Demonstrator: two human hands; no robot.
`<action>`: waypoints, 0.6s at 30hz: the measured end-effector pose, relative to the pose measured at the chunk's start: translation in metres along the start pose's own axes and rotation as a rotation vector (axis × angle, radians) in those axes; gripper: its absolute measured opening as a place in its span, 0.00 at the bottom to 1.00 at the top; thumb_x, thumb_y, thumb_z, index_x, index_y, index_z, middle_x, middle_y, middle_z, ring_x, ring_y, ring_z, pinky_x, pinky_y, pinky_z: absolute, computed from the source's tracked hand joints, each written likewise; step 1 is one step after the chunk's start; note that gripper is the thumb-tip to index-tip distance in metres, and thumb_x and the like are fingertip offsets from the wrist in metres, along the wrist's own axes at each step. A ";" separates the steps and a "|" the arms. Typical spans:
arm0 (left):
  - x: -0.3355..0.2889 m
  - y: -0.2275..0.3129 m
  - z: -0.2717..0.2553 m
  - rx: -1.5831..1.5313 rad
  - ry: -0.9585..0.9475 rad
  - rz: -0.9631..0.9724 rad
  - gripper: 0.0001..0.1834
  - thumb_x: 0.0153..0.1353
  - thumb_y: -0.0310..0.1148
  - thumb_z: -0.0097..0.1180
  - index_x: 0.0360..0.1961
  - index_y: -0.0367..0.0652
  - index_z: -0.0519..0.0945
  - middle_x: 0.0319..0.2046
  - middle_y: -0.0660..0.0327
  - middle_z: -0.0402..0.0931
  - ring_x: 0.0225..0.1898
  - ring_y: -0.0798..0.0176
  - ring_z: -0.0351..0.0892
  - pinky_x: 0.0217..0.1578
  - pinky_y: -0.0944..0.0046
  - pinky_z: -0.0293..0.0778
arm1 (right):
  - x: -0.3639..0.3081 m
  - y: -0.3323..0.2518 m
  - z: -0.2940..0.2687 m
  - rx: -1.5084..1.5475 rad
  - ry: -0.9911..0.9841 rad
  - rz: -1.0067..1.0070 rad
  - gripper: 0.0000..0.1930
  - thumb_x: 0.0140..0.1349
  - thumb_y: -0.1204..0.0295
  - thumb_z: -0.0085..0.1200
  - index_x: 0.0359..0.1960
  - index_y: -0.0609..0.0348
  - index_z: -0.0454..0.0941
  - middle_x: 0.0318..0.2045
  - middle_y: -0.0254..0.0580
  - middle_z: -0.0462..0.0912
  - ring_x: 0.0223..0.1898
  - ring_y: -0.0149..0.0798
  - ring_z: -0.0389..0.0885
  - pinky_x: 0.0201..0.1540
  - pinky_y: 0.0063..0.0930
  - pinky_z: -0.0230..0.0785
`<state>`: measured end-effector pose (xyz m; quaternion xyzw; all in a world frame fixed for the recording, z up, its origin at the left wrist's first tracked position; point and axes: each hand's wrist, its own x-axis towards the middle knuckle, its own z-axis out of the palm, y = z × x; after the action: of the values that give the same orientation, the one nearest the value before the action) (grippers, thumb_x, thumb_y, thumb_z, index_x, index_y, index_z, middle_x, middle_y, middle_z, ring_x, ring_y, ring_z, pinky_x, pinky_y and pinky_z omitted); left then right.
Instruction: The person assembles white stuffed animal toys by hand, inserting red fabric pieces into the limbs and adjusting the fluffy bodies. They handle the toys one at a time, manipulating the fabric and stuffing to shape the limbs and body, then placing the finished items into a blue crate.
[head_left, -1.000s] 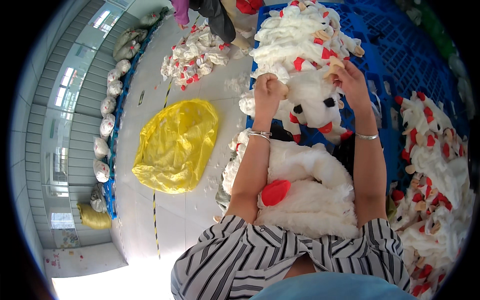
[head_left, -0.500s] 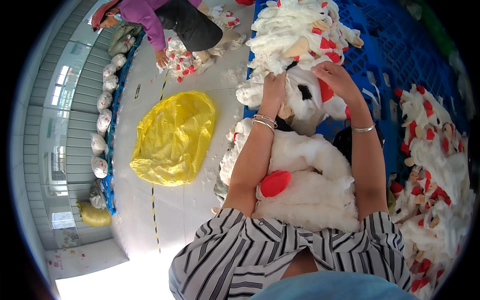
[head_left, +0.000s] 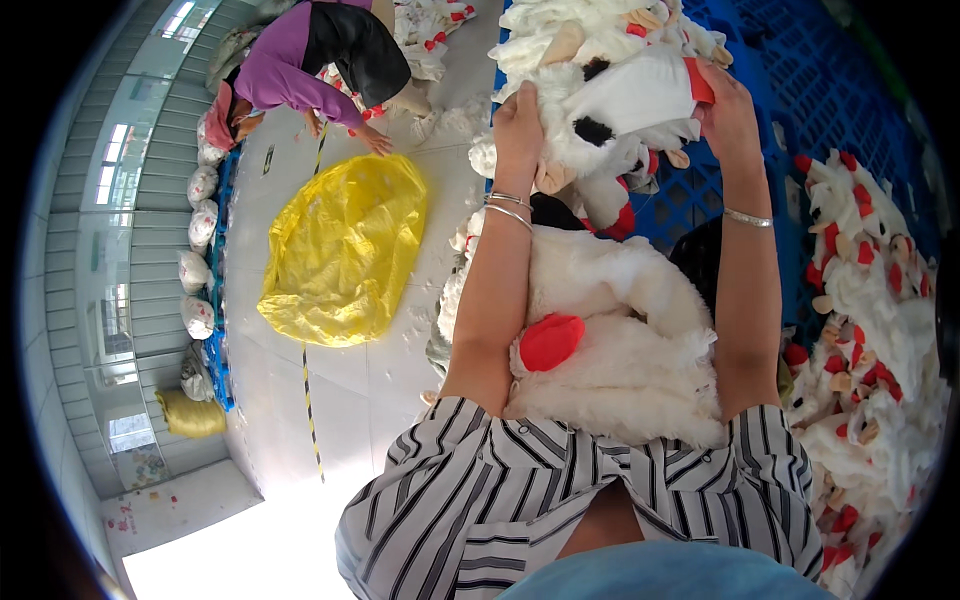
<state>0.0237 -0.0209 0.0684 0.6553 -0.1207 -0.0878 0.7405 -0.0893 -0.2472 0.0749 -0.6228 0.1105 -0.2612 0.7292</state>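
Note:
An unstuffed plush animal skin point(head_left: 632, 98), white with black eye patches and a red tip, is stretched between my hands above a blue pallet. My left hand point(head_left: 517, 130) is closed on its furry end, close to a beige ear. The fingers of my right hand point(head_left: 728, 108) pinch the red piece at the opposite end. Across my lap lies another white plush skin point(head_left: 620, 340) with a red oval patch; neither hand touches it. Just beyond my hands, more white skins point(head_left: 540, 35) are heaped on the pallet.
A blue plastic pallet point(head_left: 672, 235) lies under the work. More plush skins point(head_left: 870, 270) are piled at the right. A yellow plastic bag point(head_left: 345, 255) lies on the floor at left. Beyond it, a person in purple point(head_left: 290, 65) bends over. Stuffed white sacks point(head_left: 198, 270) line the left wall.
My hands have moved apart and the right one upward, stretching the skin so both eye patches face up. The person in purple has bent lower and reached toward the yellow bag.

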 end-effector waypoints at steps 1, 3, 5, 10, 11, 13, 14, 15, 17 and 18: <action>0.002 0.001 0.001 0.022 0.009 -0.005 0.16 0.66 0.38 0.53 0.30 0.35 0.81 0.21 0.70 0.73 0.24 0.75 0.66 0.28 0.73 0.65 | 0.002 0.001 -0.003 0.098 0.046 0.008 0.13 0.68 0.73 0.46 0.50 0.66 0.75 0.44 0.49 0.81 0.46 0.38 0.81 0.45 0.29 0.75; 0.000 0.000 -0.004 0.106 -0.237 -0.043 0.23 0.62 0.47 0.58 0.39 0.33 0.80 0.30 0.65 0.78 0.31 0.71 0.72 0.35 0.70 0.70 | 0.004 0.006 -0.003 0.353 0.092 0.038 0.13 0.68 0.72 0.47 0.50 0.65 0.75 0.45 0.49 0.81 0.47 0.38 0.81 0.47 0.30 0.75; -0.012 0.009 -0.010 0.295 -0.581 -0.013 0.30 0.59 0.51 0.61 0.47 0.31 0.78 0.38 0.60 0.81 0.40 0.68 0.77 0.43 0.68 0.73 | 0.002 0.008 -0.002 0.414 0.039 -0.028 0.14 0.69 0.70 0.47 0.51 0.65 0.75 0.45 0.48 0.81 0.48 0.39 0.80 0.49 0.30 0.73; -0.013 -0.021 -0.007 0.441 -0.574 -0.145 0.23 0.54 0.38 0.68 0.46 0.33 0.79 0.40 0.60 0.82 0.38 0.68 0.80 0.40 0.68 0.76 | -0.010 -0.007 0.013 0.052 -0.284 0.134 0.21 0.66 0.59 0.53 0.51 0.66 0.74 0.47 0.46 0.81 0.48 0.40 0.79 0.54 0.28 0.69; -0.017 -0.002 -0.005 0.263 -0.492 -0.190 0.19 0.55 0.33 0.67 0.45 0.35 0.80 0.41 0.60 0.82 0.37 0.68 0.81 0.40 0.68 0.77 | -0.016 -0.012 0.019 -0.161 -0.346 0.102 0.24 0.64 0.57 0.55 0.51 0.66 0.74 0.47 0.46 0.81 0.48 0.39 0.78 0.53 0.28 0.69; -0.014 0.000 0.001 -0.309 -0.353 -0.131 0.16 0.61 0.31 0.59 0.49 0.36 0.77 0.45 0.57 0.81 0.42 0.60 0.83 0.44 0.60 0.80 | -0.028 -0.020 0.025 -0.589 -0.448 0.037 0.28 0.59 0.53 0.59 0.51 0.66 0.74 0.46 0.46 0.81 0.47 0.37 0.78 0.52 0.27 0.69; -0.003 -0.003 -0.003 -0.497 -0.331 -0.212 0.17 0.64 0.35 0.56 0.51 0.37 0.76 0.45 0.56 0.80 0.44 0.57 0.82 0.46 0.57 0.79 | -0.030 -0.001 0.030 -0.533 -0.508 -0.107 0.30 0.56 0.52 0.59 0.49 0.68 0.77 0.46 0.48 0.82 0.45 0.39 0.79 0.51 0.33 0.69; 0.007 -0.006 -0.007 -0.685 -0.307 -0.293 0.19 0.66 0.39 0.54 0.52 0.37 0.75 0.46 0.54 0.80 0.46 0.54 0.81 0.48 0.54 0.79 | -0.026 0.008 0.025 -0.638 -0.550 0.024 0.29 0.56 0.52 0.59 0.48 0.68 0.77 0.43 0.46 0.82 0.42 0.37 0.79 0.48 0.31 0.69; 0.002 0.005 -0.007 -0.726 -0.340 -0.264 0.22 0.68 0.41 0.49 0.53 0.33 0.70 0.52 0.53 0.75 0.55 0.57 0.75 0.55 0.57 0.73 | -0.019 0.001 0.038 -0.834 -0.647 0.289 0.27 0.57 0.54 0.60 0.46 0.68 0.77 0.36 0.42 0.82 0.36 0.32 0.78 0.40 0.28 0.69; 0.013 -0.016 -0.009 -0.576 -0.341 -0.202 0.27 0.66 0.44 0.51 0.55 0.31 0.69 0.53 0.52 0.73 0.56 0.56 0.73 0.56 0.59 0.71 | -0.017 0.012 0.039 -0.707 -0.555 0.245 0.23 0.58 0.56 0.58 0.41 0.68 0.79 0.32 0.40 0.82 0.34 0.32 0.79 0.38 0.28 0.70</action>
<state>0.0390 -0.0181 0.0525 0.4039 -0.1475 -0.2990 0.8519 -0.0817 -0.2045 0.0683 -0.8617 0.0664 0.0571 0.4998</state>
